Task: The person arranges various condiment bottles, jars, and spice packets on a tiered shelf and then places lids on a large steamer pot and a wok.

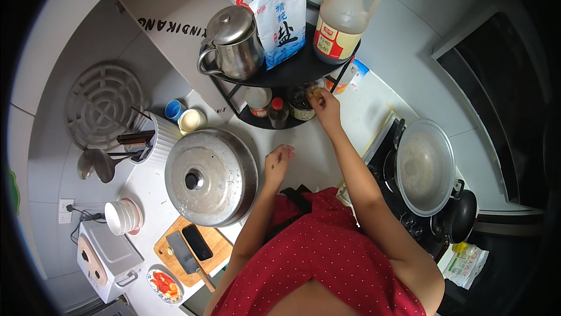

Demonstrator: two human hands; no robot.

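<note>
At the lower shelf of a black corner rack (280, 80), my right hand (323, 102) has its fingers bent at a small yellowish thing, beside a dark-filled jar (301, 107); whether it grips that thing is hard to tell. My left hand (280, 158) hangs over the counter with fingers loosely curled and nothing visible in it. A small red-capped bottle (278, 114) and a jar (258, 100) share the lower shelf. On the upper shelf are a steel pitcher (236, 48), a salt bag (280, 26) and a red-capped plastic jug (341, 20).
Left of my left hand is a large lidded metal pot (210, 178). A cleaver (183, 252) and a phone (197, 242) lie on a wooden board (219, 252), near a plate of red food (164, 286). A metal basin (425, 167) sits over the stove on the right.
</note>
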